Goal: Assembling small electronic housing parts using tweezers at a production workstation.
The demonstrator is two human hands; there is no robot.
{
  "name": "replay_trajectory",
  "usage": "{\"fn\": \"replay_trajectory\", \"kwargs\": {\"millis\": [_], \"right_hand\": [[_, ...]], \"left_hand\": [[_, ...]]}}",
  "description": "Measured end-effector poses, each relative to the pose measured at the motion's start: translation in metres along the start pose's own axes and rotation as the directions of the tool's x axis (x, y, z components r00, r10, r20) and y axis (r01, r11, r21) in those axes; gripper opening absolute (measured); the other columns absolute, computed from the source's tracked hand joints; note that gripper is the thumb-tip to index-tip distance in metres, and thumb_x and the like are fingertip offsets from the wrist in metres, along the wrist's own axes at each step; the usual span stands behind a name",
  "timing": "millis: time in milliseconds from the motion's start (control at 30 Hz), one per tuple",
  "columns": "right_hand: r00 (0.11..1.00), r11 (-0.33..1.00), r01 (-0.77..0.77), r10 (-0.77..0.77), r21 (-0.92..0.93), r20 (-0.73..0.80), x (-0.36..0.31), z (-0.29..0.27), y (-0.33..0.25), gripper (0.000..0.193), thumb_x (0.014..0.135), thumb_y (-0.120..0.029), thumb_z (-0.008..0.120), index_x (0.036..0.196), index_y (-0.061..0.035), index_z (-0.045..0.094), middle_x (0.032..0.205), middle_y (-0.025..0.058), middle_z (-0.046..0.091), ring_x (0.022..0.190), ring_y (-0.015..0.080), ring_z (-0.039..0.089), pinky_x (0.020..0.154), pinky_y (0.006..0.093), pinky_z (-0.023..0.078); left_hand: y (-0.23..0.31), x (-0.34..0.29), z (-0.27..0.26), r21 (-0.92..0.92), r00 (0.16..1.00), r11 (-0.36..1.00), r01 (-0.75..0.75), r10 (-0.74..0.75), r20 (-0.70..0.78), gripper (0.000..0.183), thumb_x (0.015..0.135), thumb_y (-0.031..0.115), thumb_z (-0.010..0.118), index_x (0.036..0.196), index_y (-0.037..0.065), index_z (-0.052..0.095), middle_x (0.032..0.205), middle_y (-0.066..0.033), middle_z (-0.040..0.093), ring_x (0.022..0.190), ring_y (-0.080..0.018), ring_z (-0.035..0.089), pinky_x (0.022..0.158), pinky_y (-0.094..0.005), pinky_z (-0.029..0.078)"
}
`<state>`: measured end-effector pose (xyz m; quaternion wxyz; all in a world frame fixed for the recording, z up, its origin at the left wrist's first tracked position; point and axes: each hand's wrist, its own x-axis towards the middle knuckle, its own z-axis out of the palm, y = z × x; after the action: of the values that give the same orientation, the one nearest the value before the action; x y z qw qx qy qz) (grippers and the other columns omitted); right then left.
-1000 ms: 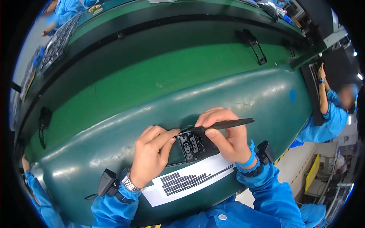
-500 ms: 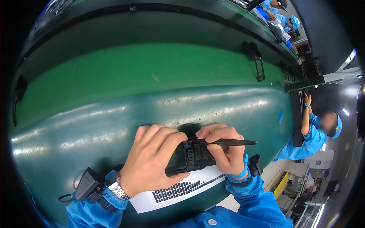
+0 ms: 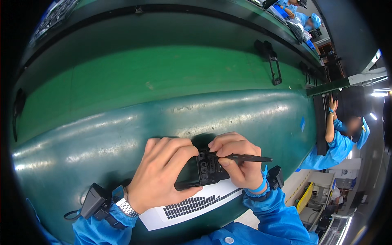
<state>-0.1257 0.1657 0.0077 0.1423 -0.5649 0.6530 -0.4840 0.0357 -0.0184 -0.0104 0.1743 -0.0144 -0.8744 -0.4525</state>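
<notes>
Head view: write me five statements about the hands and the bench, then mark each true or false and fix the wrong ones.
1. The right hand holds a slim black tool. True.
2. The left hand is lifted away from the black part. False: it holds the black part.
3. The white sheet is blank. False: it bears rows of dark rectangles.
4. A black looped piece lies on the green surface at upper right. True.
5. The metal-banded watch is worn on the right. False: it is on the left.

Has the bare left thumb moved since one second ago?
Yes: the left hand shifted its thumb rightward and toward the person, now overlapping the printed white paper sheet.
</notes>
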Motion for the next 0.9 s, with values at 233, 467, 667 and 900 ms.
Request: {"fn": "replay_trajectory", "kwargs": {"millis": [233, 467, 667, 900], "right_hand": [[0.997, 0.998, -0.054, 0.055, 0.026, -0.052, 0.002, 0.000, -0.008, 0.019, 0.085, 0.003, 0.076, 0.101, -0.0019, 0.066, 0.103, 0.0152, 0.071, 0.099, 0.0335, 0.071, 0.089, 0.0424, 0.057], [0.998, 0.998, -0.054, 0.055, 0.029, -0.043, 0.001, 0.000, -0.005, 0.020, 0.086, 0.003, 0.076, 0.102, -0.0022, 0.066, 0.104, 0.0149, 0.071, 0.099, 0.0332, 0.071, 0.089, 0.0423, 0.057], [0.998, 0.998, -0.042, 0.044, 0.042, -0.046, 0.001, 0.001, -0.004, 0.020, 0.086, 0.003, 0.075, 0.103, -0.0022, 0.066, 0.104, 0.0145, 0.071, 0.099, 0.0325, 0.070, 0.090, 0.0418, 0.056], [1.000, 1.000, 0.001, -0.001, 0.004, -0.021, 0.003, -0.001, -0.004, 0.015, 0.090, 0.003, 0.070, 0.101, -0.0025, 0.063, 0.100, 0.0162, 0.071, 0.097, 0.0312, 0.072, 0.089, 0.0422, 0.058]], "left_hand": [[0.004, 0.002, -0.002, 0.016, 1.000, 1.000, -0.008, 0.008, -0.002, 0.069, 0.061, 0.029, 0.097, 0.118, 0.007, 0.066, 0.118, -0.0122, 0.062, 0.103, -0.0325, 0.061, 0.094, -0.0439, 0.042], [0.003, 0.002, -0.001, 0.033, 1.000, 0.999, -0.009, 0.009, 0.010, 0.065, 0.061, 0.030, 0.096, 0.115, 0.008, 0.069, 0.118, -0.0108, 0.062, 0.102, -0.0306, 0.061, 0.092, -0.0423, 0.042], [0.003, 0.001, -0.001, 0.040, 1.000, 0.999, -0.009, 0.008, 0.013, 0.065, 0.061, 0.031, 0.096, 0.116, 0.008, 0.069, 0.118, -0.0106, 0.062, 0.102, -0.0301, 0.062, 0.091, -0.0419, 0.042], [0.004, 0.002, -0.002, 0.045, 1.000, 0.999, -0.010, 0.009, 0.019, 0.065, 0.061, 0.031, 0.096, 0.116, 0.008, 0.070, 0.117, -0.0102, 0.063, 0.101, -0.0299, 0.062, 0.090, -0.0416, 0.042]]}}
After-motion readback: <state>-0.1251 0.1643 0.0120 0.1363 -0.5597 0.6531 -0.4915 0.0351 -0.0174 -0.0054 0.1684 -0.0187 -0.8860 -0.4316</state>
